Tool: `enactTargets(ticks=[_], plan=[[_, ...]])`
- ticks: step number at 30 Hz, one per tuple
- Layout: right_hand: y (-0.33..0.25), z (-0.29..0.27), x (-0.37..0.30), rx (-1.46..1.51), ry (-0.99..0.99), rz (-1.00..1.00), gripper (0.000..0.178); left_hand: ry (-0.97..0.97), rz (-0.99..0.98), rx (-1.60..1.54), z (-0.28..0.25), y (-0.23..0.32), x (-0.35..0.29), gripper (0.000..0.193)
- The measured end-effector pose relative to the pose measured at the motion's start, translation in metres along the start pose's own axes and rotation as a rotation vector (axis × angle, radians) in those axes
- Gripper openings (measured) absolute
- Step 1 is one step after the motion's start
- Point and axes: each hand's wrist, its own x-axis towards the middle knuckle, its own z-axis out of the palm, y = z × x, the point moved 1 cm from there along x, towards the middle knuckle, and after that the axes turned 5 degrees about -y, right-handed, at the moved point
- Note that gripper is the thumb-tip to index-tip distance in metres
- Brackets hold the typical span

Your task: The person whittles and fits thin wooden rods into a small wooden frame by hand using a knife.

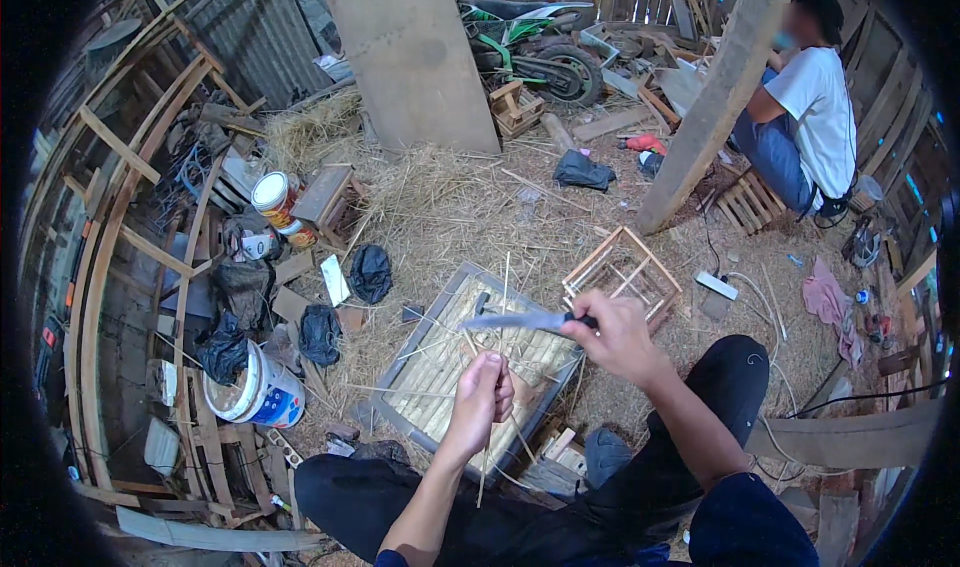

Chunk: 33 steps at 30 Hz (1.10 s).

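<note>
My left hand [480, 399] is closed around thin bamboo strips [505, 302], which stick out above and below the fist. In my right hand [618, 339] is a knife [515, 321], gripped by its black handle. Its blade points left, level, just above the left fist and close to the strips; whether it touches them I cannot tell. Under both hands stands a low table [410, 352] with a grey rim and a pale slatted top. Loose strips and a small dark tool, perhaps a hammer [480, 305], lie on it.
A wooden frame box [645, 242] stands beyond my right hand. Left are a white bucket [275, 387], black bags [370, 272] and paint cans [272, 195]. A slanted post [720, 97] rises at right, near a seated person [810, 117]. A motorbike [530, 47] is at the back.
</note>
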Motion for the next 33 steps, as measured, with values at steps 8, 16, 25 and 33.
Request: enactTargets(ticks=[8, 16, 25, 33], plan=[[-0.018, 0.025, -0.009, 0.063, -0.096, -0.139, 0.032, 0.023, -0.001, 0.106, 0.005, -0.012, 0.0, 0.029], [-0.01, -0.005, -0.016, 0.142, -0.095, -0.094, 0.037, 0.188, 0.4, 0.757, 0.027, -0.015, -0.004, 0.016], [0.017, -0.027, -0.02, 0.043, -0.009, -0.053, 0.037, 0.237, 0.464, 0.915, 0.049, -0.008, 0.005, 0.016], [0.09, -0.083, -0.015, -0.034, 0.414, 0.512, 0.026, 0.111, 0.419, 0.875, 0.061, -0.011, 0.0, 0.018]])
